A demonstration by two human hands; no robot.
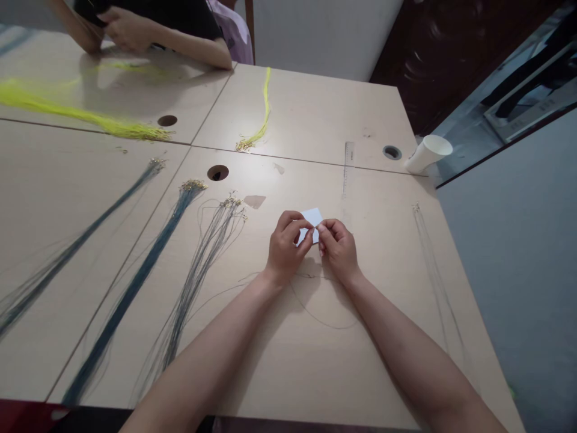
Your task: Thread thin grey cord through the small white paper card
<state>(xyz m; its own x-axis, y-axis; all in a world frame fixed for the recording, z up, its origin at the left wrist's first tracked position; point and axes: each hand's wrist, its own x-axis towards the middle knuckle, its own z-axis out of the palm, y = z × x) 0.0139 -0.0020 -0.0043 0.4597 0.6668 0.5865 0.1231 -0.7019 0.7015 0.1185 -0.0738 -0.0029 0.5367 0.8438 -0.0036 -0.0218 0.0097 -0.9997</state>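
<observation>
My left hand (pixel 288 243) and my right hand (pixel 337 245) meet in front of me, both closed in a pinch with fingertips almost touching. Between them is a tiny gold-toned piece (pixel 315 227), too small to make out fully; it resembles the small hooks on the bundles. Behind and beneath the fingers lies a small white card (pixel 313 215), partly hidden. A thin grey line (pixel 322 322) curves in a loop on the table below my wrists. Left of my left hand lies a loose bundle of grey lines (pixel 198 267) with gold-toned hooks (pixel 232 203) at its far end.
Blue-grey bundles (pixel 148 258) (pixel 85 246) lie further left. Yellow bundles (pixel 85 114) (pixel 265 102) rest across the seam. A clear ruler (pixel 345 168), a white cup (pixel 428 153) and several thin lines (pixel 433 270) are on the right. Another person's hand (pixel 128 29) is at the far left.
</observation>
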